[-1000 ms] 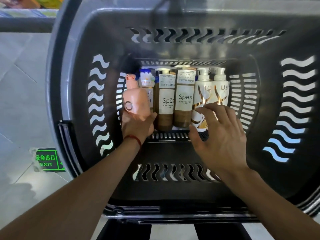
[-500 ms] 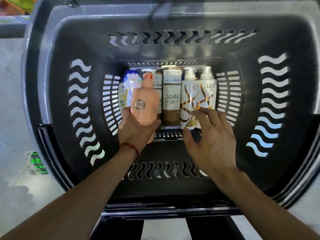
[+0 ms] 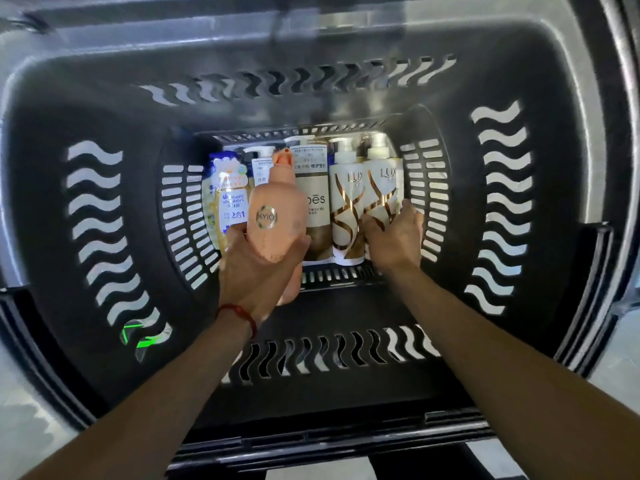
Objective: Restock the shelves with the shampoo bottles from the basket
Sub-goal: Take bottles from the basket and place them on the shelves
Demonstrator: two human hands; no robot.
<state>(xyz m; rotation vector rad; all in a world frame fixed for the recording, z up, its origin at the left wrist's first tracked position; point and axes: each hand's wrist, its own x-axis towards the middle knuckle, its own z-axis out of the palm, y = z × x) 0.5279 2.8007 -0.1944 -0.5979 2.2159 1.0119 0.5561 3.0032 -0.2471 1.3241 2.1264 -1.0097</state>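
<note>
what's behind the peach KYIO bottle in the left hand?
Behind the KYIO bottle: a white-labelled pump bottle, only its top showing, and a Spes bottle, left part of its label covered. The first one's body and brand are hidden.

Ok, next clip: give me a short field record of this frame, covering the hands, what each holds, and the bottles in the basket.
left hand: holds peach KYIO bottle, raised over the row
right hand: grips right Lux bottle, in the row
basket: dark, slotted walls
other bottles in row: left Lux bottle, Spes bottle, Head & Shoulders bottle, one more partly hidden
shelves: not in view
</note>
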